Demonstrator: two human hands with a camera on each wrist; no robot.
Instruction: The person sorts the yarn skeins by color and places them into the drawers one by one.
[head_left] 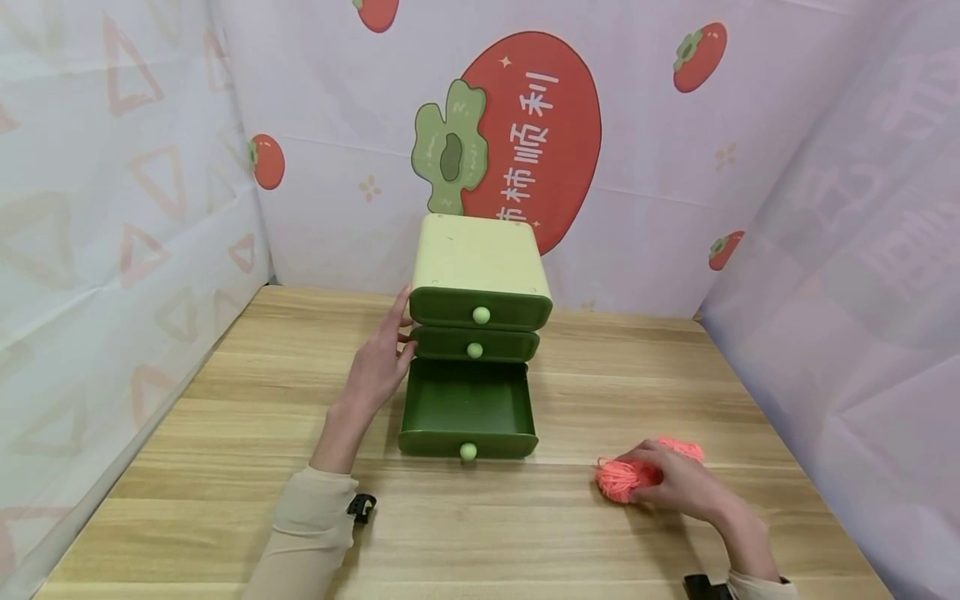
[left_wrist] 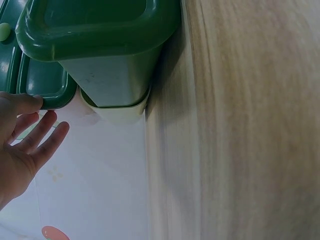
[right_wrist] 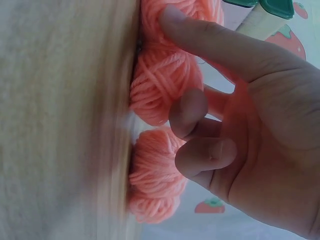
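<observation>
A small cabinet [head_left: 480, 250] with a cream shell and green drawers stands at the middle of the table. Its bottom drawer [head_left: 471, 408] is pulled out and nothing lies in it; the middle drawer [head_left: 510, 343] and top drawer [head_left: 517, 308] sit above. My left hand [head_left: 378, 362] rests against the cabinet's left side, thumb at the middle drawer's edge, other fingers loosely extended. To the right, my right hand [head_left: 678, 482] grips a coral ball of yarn [right_wrist: 165, 82] on the table, thumb on one side, fingers curled round. A second coral yarn ball [right_wrist: 157, 175] lies beside it.
The wood-grain table [head_left: 247, 417] is bounded by a printed cloth backdrop [head_left: 337, 233] behind and cloth walls at left and right. Both wrists wear dark bands, such as the left wristband [head_left: 362, 508]. Pale round knobs mark the drawers.
</observation>
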